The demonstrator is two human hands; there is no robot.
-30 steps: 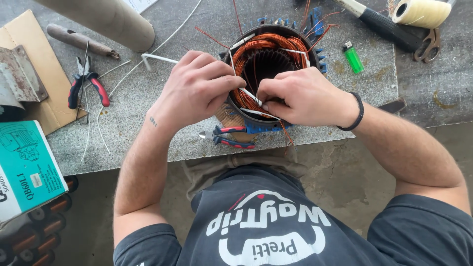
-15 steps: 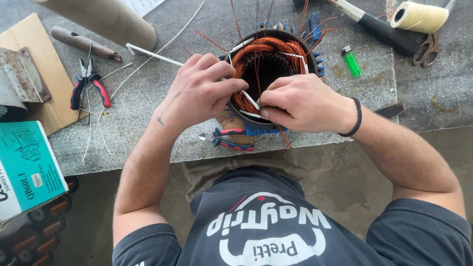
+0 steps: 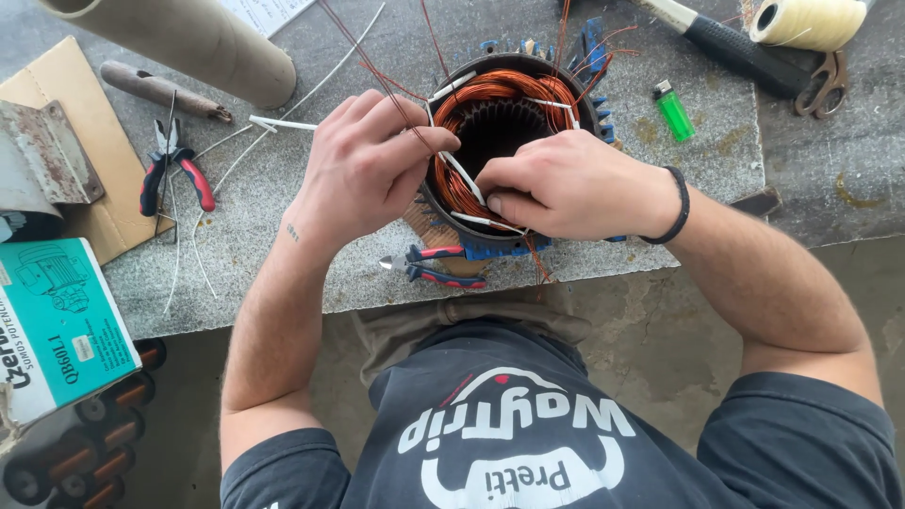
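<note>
Stator (image 3: 514,99): 1, under 2 hands (image 3: 363,170)

Single head-worn view, looked steeply down from above — close over the stone bench (image 3: 283,226), the person's own chest at bottom.

Copper-orange windings (image 3: 490,94), green lighter (image 3: 673,109)

Illumination is even, diffuse daylight with no single visible source; the grey table (image 3: 283,236) is bright and free of glare. Shadows are soft and short, lying directly under the hands (image 3: 471,179) and inside the copper coil (image 3: 495,113). Focus is sharp across the frame, with slight wide-angle stretching at the edges and no motion blur.
</note>
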